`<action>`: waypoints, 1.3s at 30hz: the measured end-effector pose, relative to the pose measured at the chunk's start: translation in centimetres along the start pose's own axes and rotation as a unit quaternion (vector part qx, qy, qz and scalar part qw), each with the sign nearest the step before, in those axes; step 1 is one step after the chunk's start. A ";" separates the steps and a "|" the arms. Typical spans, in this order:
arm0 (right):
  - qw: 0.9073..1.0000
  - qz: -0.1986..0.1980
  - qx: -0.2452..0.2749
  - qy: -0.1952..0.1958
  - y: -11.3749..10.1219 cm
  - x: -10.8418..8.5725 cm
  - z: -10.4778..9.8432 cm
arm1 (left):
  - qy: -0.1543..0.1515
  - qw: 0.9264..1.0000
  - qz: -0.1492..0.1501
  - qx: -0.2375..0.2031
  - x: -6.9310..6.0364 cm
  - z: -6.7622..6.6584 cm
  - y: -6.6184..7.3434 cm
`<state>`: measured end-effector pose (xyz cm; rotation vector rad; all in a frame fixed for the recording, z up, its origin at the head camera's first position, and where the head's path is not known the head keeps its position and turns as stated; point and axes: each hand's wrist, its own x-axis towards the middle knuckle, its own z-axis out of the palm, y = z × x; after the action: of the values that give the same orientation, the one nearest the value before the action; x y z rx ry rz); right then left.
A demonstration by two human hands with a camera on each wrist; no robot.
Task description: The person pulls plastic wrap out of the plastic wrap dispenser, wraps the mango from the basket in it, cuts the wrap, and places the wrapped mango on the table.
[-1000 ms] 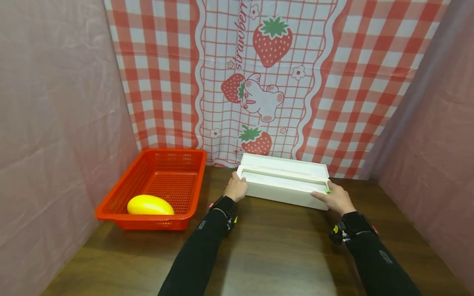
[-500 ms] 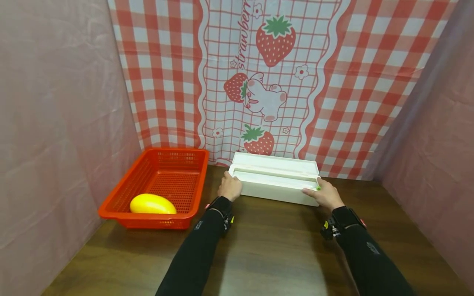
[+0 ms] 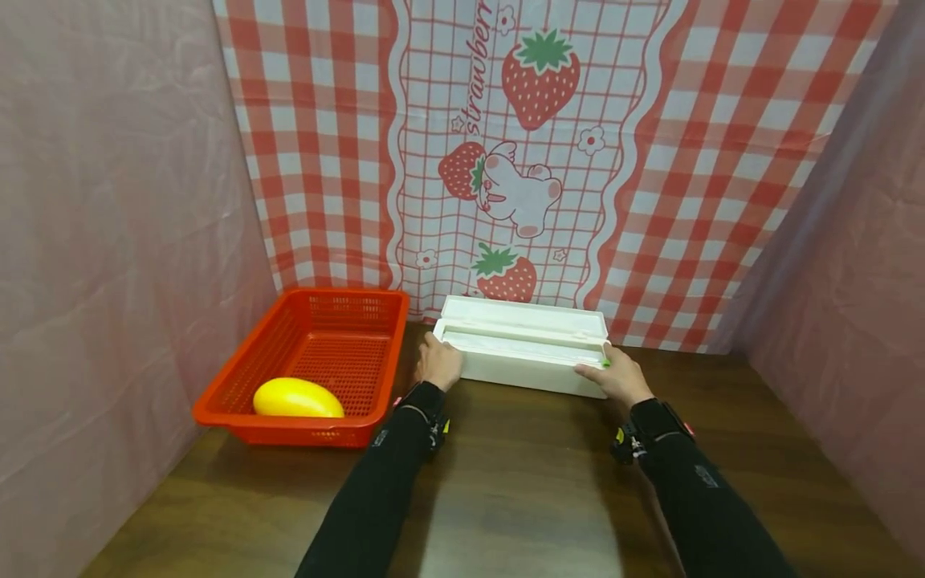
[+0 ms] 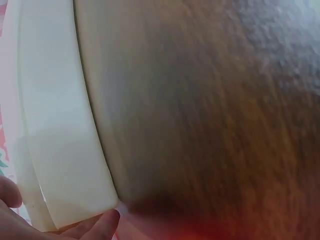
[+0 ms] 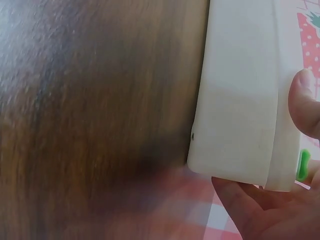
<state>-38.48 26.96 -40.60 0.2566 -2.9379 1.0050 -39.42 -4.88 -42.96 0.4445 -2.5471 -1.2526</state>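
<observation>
A long white box point(image 3: 531, 370) with its lid point(image 3: 523, 312) raised at the back lies near the checked cloth. At its left end my left hand point(image 3: 439, 363) grips the corner; the left wrist view has the fingers point(image 4: 102, 225) against the end of the box point(image 4: 65, 125). My right hand point(image 3: 617, 377) holds the opposite end, thumb on the near top edge. Fingers point(image 5: 240, 200) of that hand press the end face of the box point(image 5: 240, 100) in the right wrist view, beside a small green piece point(image 5: 303, 164).
To the left stands a red-orange basket point(image 3: 393, 345) with a yellow oval object point(image 3: 298, 398) in it. Behind hangs a red-and-white checked cloth point(image 3: 325, 160). Pinkish cloths hang at both sides of the wooden table point(image 3: 520, 482).
Both hands have moved left together with the white box between them, bringing it closer to the basket. The view has shifted slightly.
</observation>
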 end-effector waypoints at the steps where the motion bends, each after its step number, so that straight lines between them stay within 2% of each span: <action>1: 1.000 0.001 -0.001 0.000 0.0 0.1 0.1 | 0.000 1.000 -0.002 0.000 0.1 -0.1 -0.1; 14: 1.000 -0.004 0.008 -0.003 -0.7 0.5 0.9 | 0.002 1.000 -0.014 -0.018 0.8 -0.2 -1.1; 21: 1.000 -0.007 0.006 -0.008 -0.5 0.9 0.6 | -0.006 1.000 -0.007 -0.020 1.0 -0.4 -0.6; 24: 1.000 -0.017 0.002 -0.013 -0.6 1.1 0.3 | 0.005 1.000 0.016 0.010 1.2 -0.5 -0.2; 26: 0.999 -0.028 -0.012 -0.015 -0.8 1.2 0.2 | 0.018 0.998 0.047 0.048 1.4 -0.6 -0.1; 29: 0.998 -0.049 -0.047 -0.004 -1.1 1.4 0.1 | 0.034 0.987 0.109 0.115 1.6 -0.8 0.2; 32: 0.993 -0.071 -0.091 0.022 -1.5 1.6 0.1 | 0.043 0.966 0.178 0.182 1.7 -1.1 0.5; 36: 0.982 -0.110 -0.144 0.048 -2.2 1.7 0.2 | 0.012 0.938 0.241 0.247 1.7 -1.7 1.1; 39: 0.975 -0.143 -0.168 0.036 -2.7 1.7 0.5 | -0.027 0.928 0.252 0.274 1.7 -1.9 1.5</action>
<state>-39.70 24.29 -39.16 0.5932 -2.8308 0.4613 -40.48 -6.01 -40.48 -0.1537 -2.7770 -0.3720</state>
